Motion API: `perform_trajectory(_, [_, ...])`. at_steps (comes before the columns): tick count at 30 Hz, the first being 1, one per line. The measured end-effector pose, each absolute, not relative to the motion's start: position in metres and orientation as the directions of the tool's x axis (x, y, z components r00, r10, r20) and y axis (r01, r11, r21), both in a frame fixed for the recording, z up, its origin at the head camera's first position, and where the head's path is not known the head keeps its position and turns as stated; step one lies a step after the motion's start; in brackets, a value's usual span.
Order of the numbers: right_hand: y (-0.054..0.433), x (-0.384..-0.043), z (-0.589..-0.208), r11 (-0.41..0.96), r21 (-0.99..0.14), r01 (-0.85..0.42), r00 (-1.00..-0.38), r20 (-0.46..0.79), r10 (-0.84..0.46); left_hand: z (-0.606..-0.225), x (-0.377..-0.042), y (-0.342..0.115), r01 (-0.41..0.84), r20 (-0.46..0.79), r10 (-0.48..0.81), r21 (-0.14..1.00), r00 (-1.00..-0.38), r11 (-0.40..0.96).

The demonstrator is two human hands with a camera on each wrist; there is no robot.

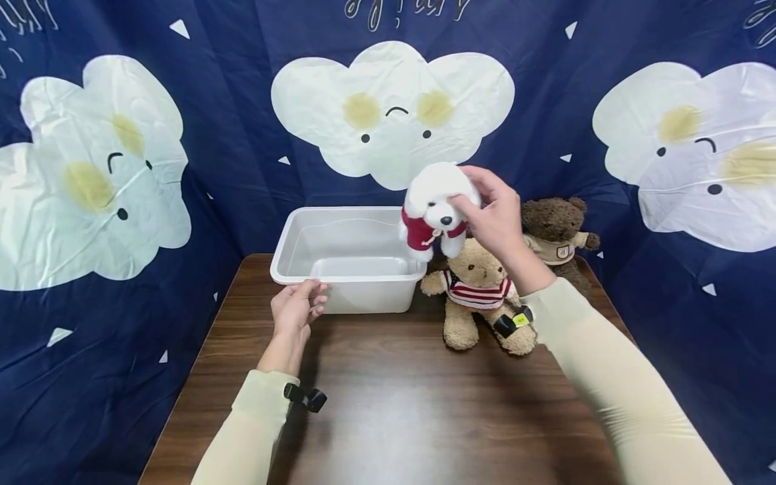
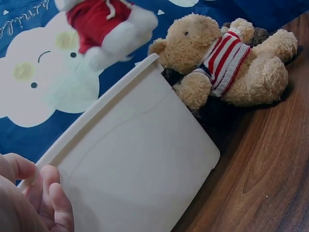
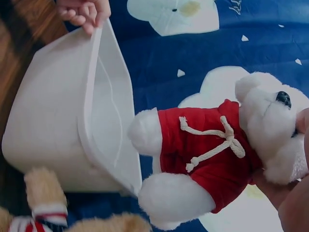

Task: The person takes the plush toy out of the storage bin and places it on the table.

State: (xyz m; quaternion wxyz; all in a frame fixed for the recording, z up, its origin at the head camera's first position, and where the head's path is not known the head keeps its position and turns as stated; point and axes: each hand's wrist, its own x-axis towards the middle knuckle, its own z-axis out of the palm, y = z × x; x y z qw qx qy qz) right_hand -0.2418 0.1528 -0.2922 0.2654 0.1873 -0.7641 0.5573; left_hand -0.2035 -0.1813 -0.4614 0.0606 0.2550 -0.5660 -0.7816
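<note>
A white plush dog (image 1: pixel 441 195) in a red hooded top hangs in the air by the right rim of a white plastic bin (image 1: pixel 364 296). My right hand (image 1: pixel 498 212) grips it by the head; in the right wrist view the drawstring bow of the red top (image 3: pixel 207 150) faces the camera. With thumb and fingers, my left hand (image 1: pixel 294 310) pinches the bin's front rim, left of its middle. The bin stands upright, and its visible floor holds nothing. Below my right hand sits a tan teddy bear (image 1: pixel 479 273) in a striped sweater, close to the bin's right side.
A dark brown teddy bear (image 1: pixel 554 229) in a beige top sits at the back right, partly behind my right arm. Everything stands on a brown wooden table (image 1: pixel 388 397). A dark blue curtain (image 1: pixel 242 135) with cloud faces encloses the back and both sides.
</note>
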Motion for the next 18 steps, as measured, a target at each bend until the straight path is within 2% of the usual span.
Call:
perform_trajectory(6, [0.181, -0.225, -0.276, 0.312, -0.762, -0.567, -0.789, 0.612, 0.061, -0.462, -0.204, -0.183, -0.2, -0.334, -0.38, 0.915, -0.863, -0.35])
perform_trajectory(11, [0.206, -0.219, -0.271, 0.333, -0.745, -0.578, -0.76, 0.64, 0.112, -0.462, -0.205, -0.184, -0.2, -0.333, -0.38, 0.916, -0.863, -0.348])
perform_trajectory(18, [0.248, -0.22, -0.284, 0.357, -0.747, -0.56, -0.748, 0.642, 0.169, -0.463, -0.205, -0.185, -0.191, -0.319, -0.38, 0.922, -0.868, -0.336])
